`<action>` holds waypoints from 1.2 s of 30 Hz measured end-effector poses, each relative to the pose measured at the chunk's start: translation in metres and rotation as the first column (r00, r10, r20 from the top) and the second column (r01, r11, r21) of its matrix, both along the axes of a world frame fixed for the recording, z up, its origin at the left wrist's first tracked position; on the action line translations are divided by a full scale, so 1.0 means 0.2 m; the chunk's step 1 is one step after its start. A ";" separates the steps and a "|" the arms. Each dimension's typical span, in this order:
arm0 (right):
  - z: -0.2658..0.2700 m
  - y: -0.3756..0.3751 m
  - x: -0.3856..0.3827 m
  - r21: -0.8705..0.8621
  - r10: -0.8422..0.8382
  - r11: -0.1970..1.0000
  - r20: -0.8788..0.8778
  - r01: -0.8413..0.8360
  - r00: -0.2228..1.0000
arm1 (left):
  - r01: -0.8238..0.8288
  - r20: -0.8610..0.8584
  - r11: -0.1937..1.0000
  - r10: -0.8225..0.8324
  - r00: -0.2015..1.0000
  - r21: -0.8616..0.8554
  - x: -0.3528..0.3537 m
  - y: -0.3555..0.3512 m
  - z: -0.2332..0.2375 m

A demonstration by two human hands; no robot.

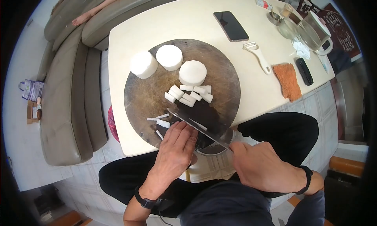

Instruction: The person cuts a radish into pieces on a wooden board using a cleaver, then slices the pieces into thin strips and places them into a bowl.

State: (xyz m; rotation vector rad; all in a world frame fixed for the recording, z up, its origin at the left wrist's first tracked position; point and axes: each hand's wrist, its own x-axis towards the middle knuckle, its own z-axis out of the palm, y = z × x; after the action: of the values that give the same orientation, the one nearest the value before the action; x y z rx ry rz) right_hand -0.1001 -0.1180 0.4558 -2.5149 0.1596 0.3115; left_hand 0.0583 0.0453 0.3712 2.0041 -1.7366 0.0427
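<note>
While your right hand (261, 167) has its fingers clenched round the handle of the knife (196, 127), the blade runs diagonally across the near part of the cutting board (141, 96), tip toward the board's middle. Your left hand (174, 147) lies just beside the blade on its left, fingers stretched fairly flat and pressing down on a white piece (163, 124) rather than wrapped round it. Most of that piece is hidden under the hand; only a few thin slivers show by the fingertips. Judgement: you're mid-slice on that piece, close to the board's near edge. Curl the left fingertips under so the knuckles guide the blade, not the nails. Set the piece flat side down so it can't roll. Cut straight down with a slight forward draw and match the width of the cut sticks (188, 94) piled mid-board. Working this close to the rim is the risk, since the board overhangs the counter (196, 25) a little there, so slide the piece inward. Three uncut rounds (169, 57) sit at the far side, well clear of the blade. The peeler (258, 55) and phone (231, 26) lie off the board and out of the way.
</note>
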 end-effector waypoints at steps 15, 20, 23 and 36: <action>-0.13 0.07 0.10 -0.175 0.025 0.984 0.144 0.000 0.989 | 0.004 0.014 1.000 -0.004 1.000 0.030 0.01 0.02 0.00; -0.07 0.02 0.02 0.010 -0.068 0.998 0.087 0.068 0.994 | 0.001 0.013 0.999 -0.002 1.000 0.047 0.01 0.02 0.01; -0.02 0.02 0.00 0.055 -0.072 0.996 0.037 0.070 0.997 | -0.011 0.014 1.000 0.011 1.000 0.026 0.01 0.02 0.00; -0.11 0.05 0.12 -0.150 0.038 0.989 0.151 -0.015 0.988 | -0.027 0.045 1.000 0.027 0.999 0.013 0.02 0.02 0.03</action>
State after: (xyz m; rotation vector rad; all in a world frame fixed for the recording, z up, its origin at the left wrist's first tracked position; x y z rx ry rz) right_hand -0.0763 -0.1084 0.4331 -2.6776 0.0913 0.1195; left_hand 0.0621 0.0491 0.3775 2.0514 -1.7421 0.0856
